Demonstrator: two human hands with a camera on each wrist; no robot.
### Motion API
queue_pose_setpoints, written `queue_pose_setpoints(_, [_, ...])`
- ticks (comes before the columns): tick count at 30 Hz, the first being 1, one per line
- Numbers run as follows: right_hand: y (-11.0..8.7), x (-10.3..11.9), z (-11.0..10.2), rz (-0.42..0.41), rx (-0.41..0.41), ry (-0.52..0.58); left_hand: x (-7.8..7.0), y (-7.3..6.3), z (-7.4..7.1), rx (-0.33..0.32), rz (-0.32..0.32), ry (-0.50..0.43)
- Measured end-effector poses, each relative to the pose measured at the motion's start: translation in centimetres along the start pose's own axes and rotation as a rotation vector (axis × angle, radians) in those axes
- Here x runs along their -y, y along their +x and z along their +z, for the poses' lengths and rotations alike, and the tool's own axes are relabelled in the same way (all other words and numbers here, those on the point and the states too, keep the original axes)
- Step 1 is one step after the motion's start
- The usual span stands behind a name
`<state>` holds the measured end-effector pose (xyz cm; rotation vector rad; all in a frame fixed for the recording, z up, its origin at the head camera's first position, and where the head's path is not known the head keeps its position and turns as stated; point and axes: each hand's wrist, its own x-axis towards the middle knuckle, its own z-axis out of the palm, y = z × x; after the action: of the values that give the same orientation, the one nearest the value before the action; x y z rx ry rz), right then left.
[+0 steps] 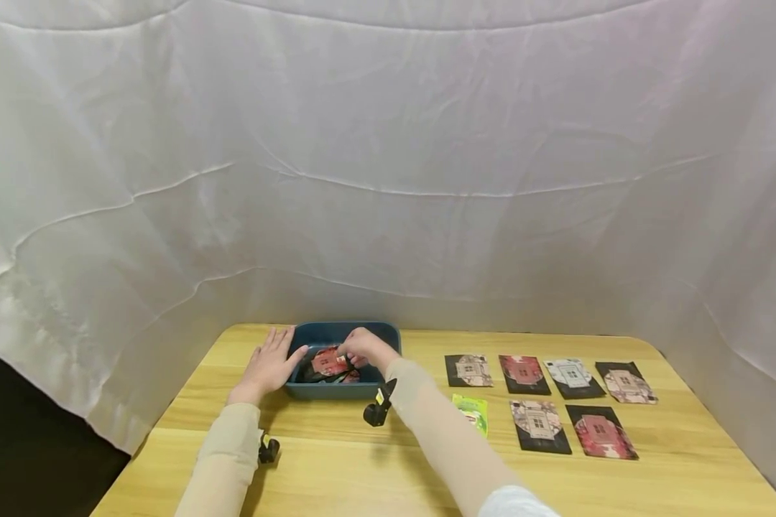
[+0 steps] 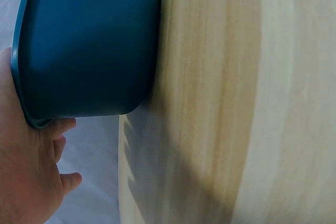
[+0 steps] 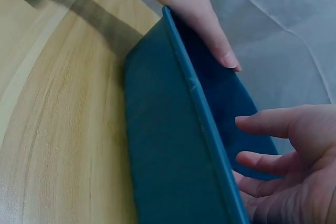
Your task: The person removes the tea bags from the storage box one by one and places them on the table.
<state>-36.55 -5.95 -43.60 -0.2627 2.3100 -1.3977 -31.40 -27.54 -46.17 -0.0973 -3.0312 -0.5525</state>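
Observation:
A dark blue rectangular box (image 1: 336,391) stands at the back left of the table, with red and dark sachets (image 1: 328,362) lying inside. At its left end my left hand (image 1: 269,368) holds the wall, thumb over the inner side and fingers along the outside. My right hand (image 1: 365,347) reaches down into the box over its right half, close above the sachets. In the right wrist view, its thumb and fingers (image 3: 262,123) are apart with nothing visible between them. The near wall hides the sachets in that view.
Several flat sachets, among them a red and black one (image 1: 524,374), lie in loose rows on the right of the wooden table (image 1: 323,459). A green-yellow sachet (image 1: 470,413) lies beside my right forearm. Pale curtain (image 1: 427,237) hangs behind the table.

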Motion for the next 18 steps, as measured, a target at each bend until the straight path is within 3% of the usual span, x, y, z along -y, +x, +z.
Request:
queue_pose_setpoints(12, [1.0, -0.3, 0.8, -0.013, 0.078, -0.119, 0.2, 0.2, 0.0, -0.008, 0.003, -0.004])
queue_pose_setpoints(18, [1.0, -0.5, 1.8, -0.015, 0.021, -0.215, 0.2, 0.2, 0.3, -0.013, 0.004, 0.000])
